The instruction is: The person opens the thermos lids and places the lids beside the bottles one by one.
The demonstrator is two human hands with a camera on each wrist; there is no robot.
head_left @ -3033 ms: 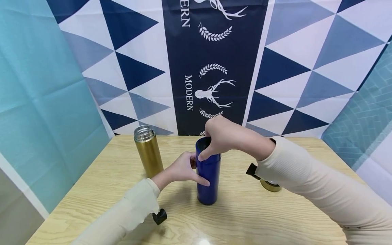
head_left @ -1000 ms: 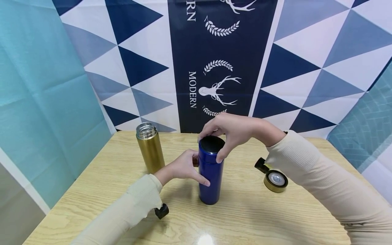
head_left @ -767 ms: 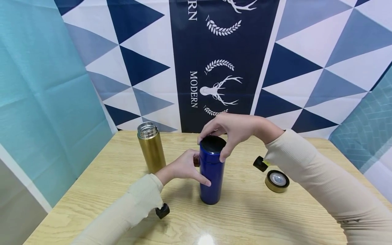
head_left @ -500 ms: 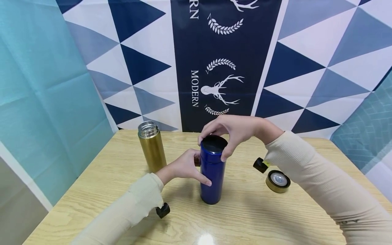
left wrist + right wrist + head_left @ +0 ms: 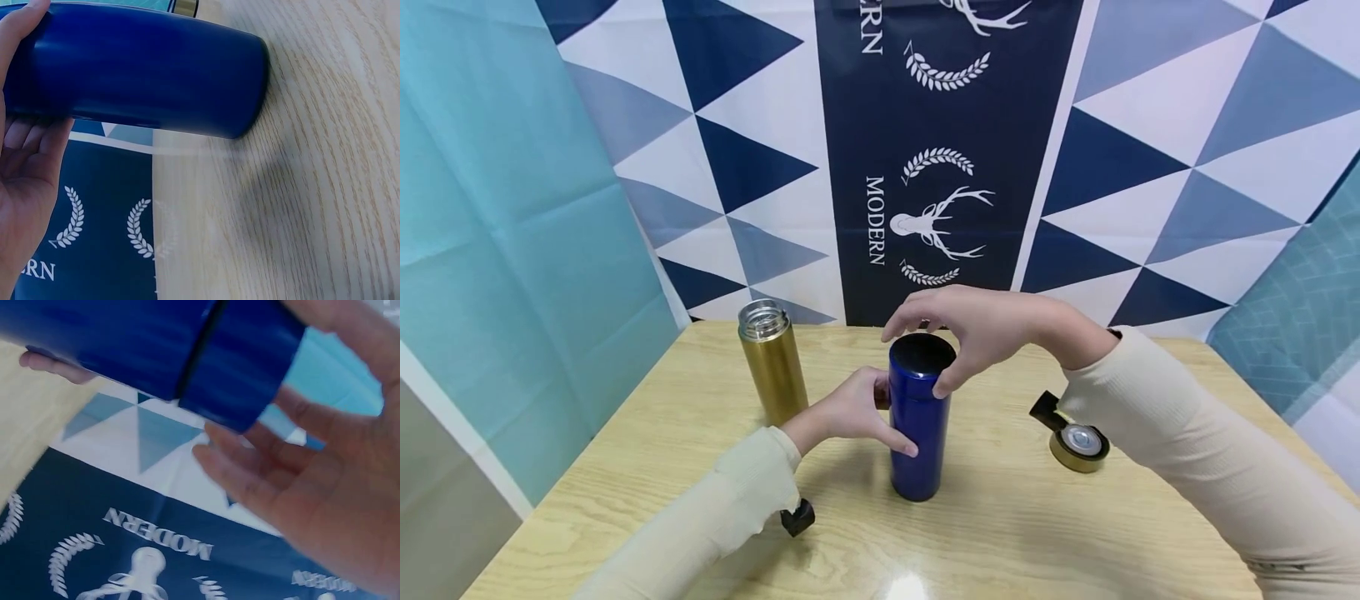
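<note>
A blue thermos bottle (image 5: pixel 917 450) stands upright on the table, its dark-topped lid (image 5: pixel 922 353) on its mouth. My left hand (image 5: pixel 857 408) grips the bottle's body, thumb in front and fingers behind; the left wrist view shows the body (image 5: pixel 144 69) between them. Around the lid hovers my right hand (image 5: pixel 977 329), fingers loosely bent, the thumb tip at the lid's near side. In the right wrist view the fingers (image 5: pixel 250 487) lie loosely by the lid (image 5: pixel 247 362), with gaps showing; contact is hard to tell through the blur.
A gold thermos bottle (image 5: pixel 772 367) without a lid stands at the left behind my left forearm. Its gold lid (image 5: pixel 1077 450) lies upturned on the wooden table (image 5: pixel 1000 533) at the right, near my right sleeve. A patterned cloth (image 5: pixel 760 150) hangs behind the table.
Three seconds ago the lid was tilted in my right hand at the bottle's mouth; now it sits level. Since half a second ago, the right fingers have loosened and lifted slightly off it.
</note>
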